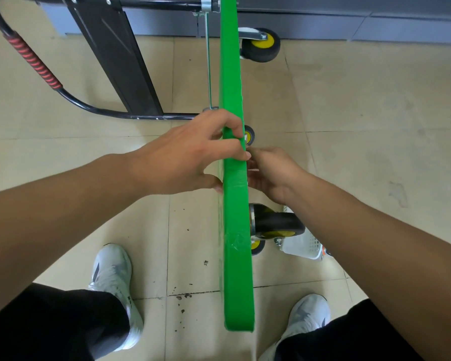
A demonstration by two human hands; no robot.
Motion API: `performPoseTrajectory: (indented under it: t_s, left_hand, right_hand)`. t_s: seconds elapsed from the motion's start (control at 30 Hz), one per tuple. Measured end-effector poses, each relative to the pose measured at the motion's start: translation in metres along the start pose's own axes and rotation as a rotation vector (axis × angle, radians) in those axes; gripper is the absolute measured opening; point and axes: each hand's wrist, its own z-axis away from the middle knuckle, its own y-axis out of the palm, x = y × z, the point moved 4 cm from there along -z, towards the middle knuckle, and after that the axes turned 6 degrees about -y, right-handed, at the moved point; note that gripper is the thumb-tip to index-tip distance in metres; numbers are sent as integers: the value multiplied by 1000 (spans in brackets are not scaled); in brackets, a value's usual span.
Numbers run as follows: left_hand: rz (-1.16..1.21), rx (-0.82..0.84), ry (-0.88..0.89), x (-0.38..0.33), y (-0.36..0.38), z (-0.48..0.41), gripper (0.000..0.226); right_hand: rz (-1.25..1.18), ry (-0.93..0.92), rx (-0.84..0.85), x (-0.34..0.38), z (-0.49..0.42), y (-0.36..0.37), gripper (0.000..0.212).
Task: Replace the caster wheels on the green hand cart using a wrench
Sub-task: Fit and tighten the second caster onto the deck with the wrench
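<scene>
Mid-frame, left hand (185,157) fingers clamped over upright green cart deck (238,282) edge; right hand (274,175) behind it, grip unclear.

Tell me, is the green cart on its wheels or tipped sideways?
Tipped on its side: the deck stands on edge, and the far caster points sideways.

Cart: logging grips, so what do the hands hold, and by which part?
Left hand grips the cart by its upper edge, midway. Right hand, at the underside: cannot be told.
</scene>
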Motion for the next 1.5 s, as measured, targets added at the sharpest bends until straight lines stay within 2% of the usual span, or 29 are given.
performPoseTrajectory:
  t_s: [0.1,0.2,0.3,0.57,0.8,1.1,1.2,1.33,1.43,1.5]
  left_hand:
    - [19,1,-1,0,1,1,51]
    - [21,-2,-1,0,1,1,51]
    - [8,-2,0,0,0,0,51]
    - [14,5,-3,2,0,0,53]
    - [0,7,5,-1,-1,1,48]
    - [-12,11,-5,-2,-2,2,49]
    - [-16,8,-12,-3,-2,2,50]
    - [-17,10,-13,-2,-3,2,52]
    - [-28,11,-13,-2,-3,1,53]
    - [-27,9,-17,-2,-2,1,54]
  right_hand:
    - [-45,137,10,-18,-7,-2,25]
    - [-44,222,25,-31,-11,0,36]
    - [-61,270,63,-33,-10,4,26]
    - [-59,219,63,-28,-10,2,31]
    - [-100,-64,-71,13,0,-15,18]
    - [248,-637,-79,43,51,-33,9]
    - [274,-810,-41,47,72,-35,12]
    - [298,-1068,107,49,107,-31,18]
    - [403,-1183,200,44,123,-29,15]
    - [485,-1241,219,40,128,-28,21]
